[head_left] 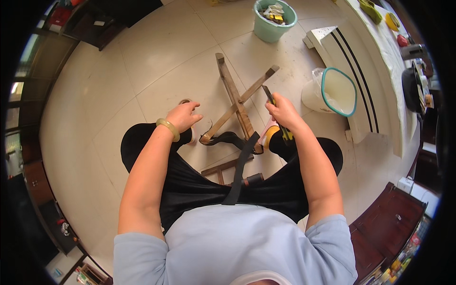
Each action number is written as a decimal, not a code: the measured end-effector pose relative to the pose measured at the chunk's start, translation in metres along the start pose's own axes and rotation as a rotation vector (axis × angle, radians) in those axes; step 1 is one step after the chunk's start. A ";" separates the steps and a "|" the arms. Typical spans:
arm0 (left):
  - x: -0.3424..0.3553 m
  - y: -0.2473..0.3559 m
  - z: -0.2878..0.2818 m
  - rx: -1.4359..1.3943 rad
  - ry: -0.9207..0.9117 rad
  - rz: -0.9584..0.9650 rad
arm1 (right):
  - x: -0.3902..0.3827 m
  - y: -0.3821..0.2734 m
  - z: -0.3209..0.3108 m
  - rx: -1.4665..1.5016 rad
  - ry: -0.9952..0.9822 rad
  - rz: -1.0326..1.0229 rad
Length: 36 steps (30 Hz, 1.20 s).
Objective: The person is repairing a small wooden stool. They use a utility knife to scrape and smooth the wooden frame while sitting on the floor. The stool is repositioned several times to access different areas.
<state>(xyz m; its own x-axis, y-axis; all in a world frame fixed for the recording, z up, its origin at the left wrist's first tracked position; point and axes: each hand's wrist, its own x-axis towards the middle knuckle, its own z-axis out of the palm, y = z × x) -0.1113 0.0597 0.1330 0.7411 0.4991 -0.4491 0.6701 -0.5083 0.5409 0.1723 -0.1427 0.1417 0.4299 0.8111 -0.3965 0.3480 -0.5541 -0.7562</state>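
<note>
My left hand [183, 117], with a bangle [169, 129] on its wrist, hovers over the floor with fingers apart and nothing in it. Just beyond it a round brownish ring-shaped thing [185, 101] shows partly. My right hand [284, 111] is closed around a long black-and-yellow hand tool [271, 97]; its narrow dark end points away from me, and its exact kind is unclear. Between the hands lies a crossed wooden frame [232, 90], like folding stool legs, with black fabric [227, 137] at its near end. A black strap [241, 166] runs from there over my lap.
A green bucket [273, 29] with rubbish stands at the far side. A white bin [316, 93] with a teal rim stands to the right, beside a pale cabinet [343, 61]. A smaller dark wooden frame [221, 168] lies near my lap. Dark red furniture [389, 228] is at lower right.
</note>
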 end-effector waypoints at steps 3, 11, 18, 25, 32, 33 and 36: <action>-0.011 0.012 0.007 -0.096 0.051 0.017 | 0.001 -0.008 -0.001 0.000 -0.031 -0.014; -0.068 0.084 0.066 -0.448 -0.328 0.479 | 0.013 0.002 0.008 -0.136 -0.030 -0.074; -0.092 0.070 0.112 0.013 -0.753 0.195 | 0.015 0.002 0.013 -0.174 -0.052 -0.079; -0.066 0.074 0.074 -0.065 -0.412 0.118 | 0.015 -0.007 0.012 -0.269 -0.040 -0.126; -0.014 0.060 0.045 -0.367 -0.257 -0.019 | 0.014 -0.021 0.011 -0.316 -0.028 -0.138; -0.004 0.048 0.053 -0.434 -0.220 -0.023 | 0.014 -0.021 0.013 -0.321 -0.033 -0.148; 0.021 0.033 0.062 -0.501 -0.171 -0.094 | 0.019 -0.018 0.015 -0.344 -0.052 -0.173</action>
<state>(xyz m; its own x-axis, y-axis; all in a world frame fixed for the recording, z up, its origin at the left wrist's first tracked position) -0.0707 0.0102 0.0971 0.7032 0.3835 -0.5986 0.6629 -0.0494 0.7471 0.1614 -0.1150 0.1396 0.3005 0.9015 -0.3114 0.6747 -0.4317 -0.5987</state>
